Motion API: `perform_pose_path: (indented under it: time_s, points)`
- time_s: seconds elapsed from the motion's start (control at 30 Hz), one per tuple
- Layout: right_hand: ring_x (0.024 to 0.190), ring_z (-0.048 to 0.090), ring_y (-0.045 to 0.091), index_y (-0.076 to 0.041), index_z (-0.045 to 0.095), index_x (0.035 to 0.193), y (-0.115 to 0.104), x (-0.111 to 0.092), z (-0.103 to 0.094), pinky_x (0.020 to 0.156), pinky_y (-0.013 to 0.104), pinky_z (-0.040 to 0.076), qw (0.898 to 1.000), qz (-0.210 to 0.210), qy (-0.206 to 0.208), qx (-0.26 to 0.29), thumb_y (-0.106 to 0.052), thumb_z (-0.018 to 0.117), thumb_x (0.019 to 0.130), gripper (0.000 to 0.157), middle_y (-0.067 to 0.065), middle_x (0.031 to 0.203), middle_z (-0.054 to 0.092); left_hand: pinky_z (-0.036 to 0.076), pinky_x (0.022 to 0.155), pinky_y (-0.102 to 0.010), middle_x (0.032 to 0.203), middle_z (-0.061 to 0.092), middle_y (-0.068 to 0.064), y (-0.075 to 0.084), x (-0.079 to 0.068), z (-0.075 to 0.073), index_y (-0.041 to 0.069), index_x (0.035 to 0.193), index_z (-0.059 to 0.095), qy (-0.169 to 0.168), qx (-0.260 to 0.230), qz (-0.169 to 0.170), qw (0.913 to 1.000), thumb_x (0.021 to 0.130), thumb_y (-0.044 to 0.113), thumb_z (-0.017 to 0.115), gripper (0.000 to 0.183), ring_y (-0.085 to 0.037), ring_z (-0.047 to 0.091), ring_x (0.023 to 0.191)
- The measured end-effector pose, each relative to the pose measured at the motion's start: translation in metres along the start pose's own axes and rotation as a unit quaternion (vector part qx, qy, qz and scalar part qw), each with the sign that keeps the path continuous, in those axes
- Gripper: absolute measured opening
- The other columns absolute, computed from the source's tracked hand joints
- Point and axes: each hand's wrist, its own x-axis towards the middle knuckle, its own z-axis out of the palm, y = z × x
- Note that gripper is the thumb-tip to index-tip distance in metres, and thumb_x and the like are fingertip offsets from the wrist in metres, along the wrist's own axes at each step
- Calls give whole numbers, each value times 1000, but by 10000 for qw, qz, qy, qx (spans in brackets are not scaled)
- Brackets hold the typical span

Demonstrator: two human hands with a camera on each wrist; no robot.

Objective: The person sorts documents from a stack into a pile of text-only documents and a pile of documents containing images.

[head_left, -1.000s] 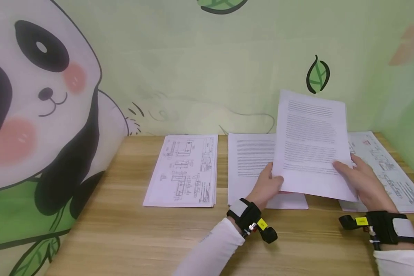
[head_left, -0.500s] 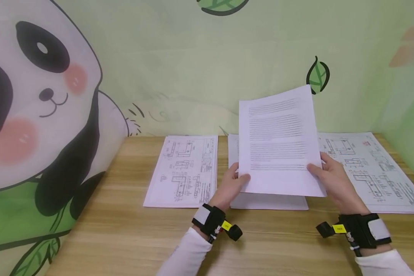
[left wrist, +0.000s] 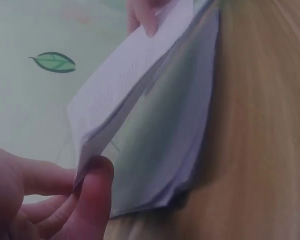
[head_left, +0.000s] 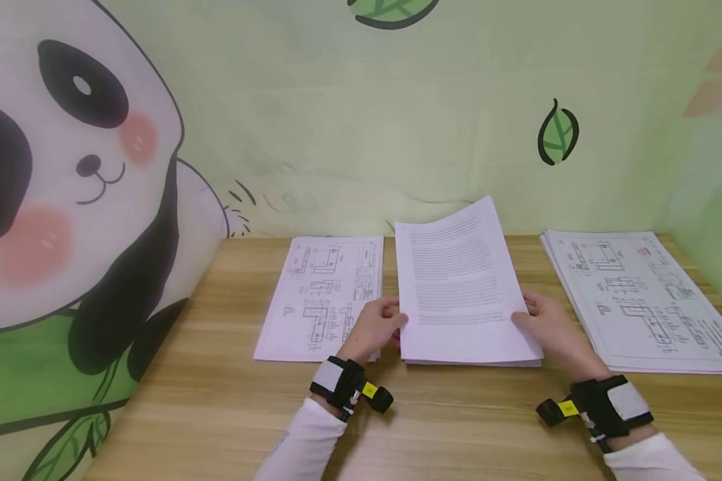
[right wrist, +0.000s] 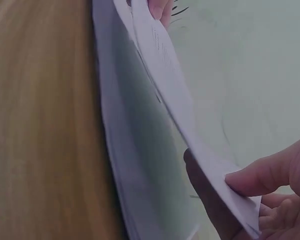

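Several printed sheets of paper [head_left: 457,280] are held between my two hands, just above the middle paper stack [left wrist: 185,170]. My left hand [head_left: 373,327] pinches their left edge, thumb on top and fingers beneath. At the right edge, my right hand [head_left: 556,331] grips the same sheets between thumb and fingers. In the right wrist view the held sheets [right wrist: 190,120] stand apart from the stack [right wrist: 125,150] below, with a gap between them. The held sheets cover most of that stack in the head view.
A stack of drawing sheets [head_left: 319,300] lies to the left on the wooden table [head_left: 445,427]. Another stack of drawings [head_left: 644,300] lies to the right. Behind the table stands a green backdrop [head_left: 337,120] with a printed panda [head_left: 96,200].
Both hands have carried the printed sheets leftward from near the right stack and then lowered them over the middle stack. The right stack of drawings has come fully into view.
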Motion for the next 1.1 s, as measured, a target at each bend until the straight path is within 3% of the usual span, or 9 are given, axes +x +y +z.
perform_pose_path:
  time_s: [0.1,0.3,0.47,0.57,0.77,1.1]
  points:
    - [118,50,39,5,18,146,4,3,4,89,46,48,9999,109,-82,-25,-9,41,94,58,33,140,39,56,54,-29,92,68,-12,-5,3,1,3,129,53,91,260,-2,9996,88,14,59,43,-15,63,59]
    - [109,56,35,4,18,146,12,7,8,77,33,52,9999,77,15,-129,-8,45,93,61,35,136,43,50,45,-26,92,68,-10,-8,5,5,6,126,57,325,691,-54,9971,87,17,61,41,-15,63,53]
    - [107,56,43,2,18,147,14,8,10,81,46,51,9978,-5,330,-580,-10,51,91,66,40,131,44,46,43,-23,87,69,-9,-9,8,7,6,124,60,479,961,-93,9942,86,17,62,39,-14,62,51]
    - [107,53,45,2,26,144,15,8,9,83,52,48,9951,-41,514,-838,-10,53,89,63,40,126,47,44,41,-21,82,68,-7,-9,9,9,5,122,61,589,1139,-142,9916,86,17,62,39,-13,61,49]
    - [110,49,46,2,40,137,13,3,5,86,57,43,9903,-85,642,-1228,-11,54,89,52,35,127,48,39,39,-20,71,66,-6,-5,9,13,6,119,64,799,1460,-209,9858,84,17,64,37,-12,58,45]
    - [112,50,48,5,44,134,16,1,-3,87,59,44,9827,-231,521,-1764,-20,54,89,52,35,127,51,36,38,-20,53,59,-3,-4,10,17,8,114,67,767,1430,-207,9865,85,21,61,32,-10,53,42]
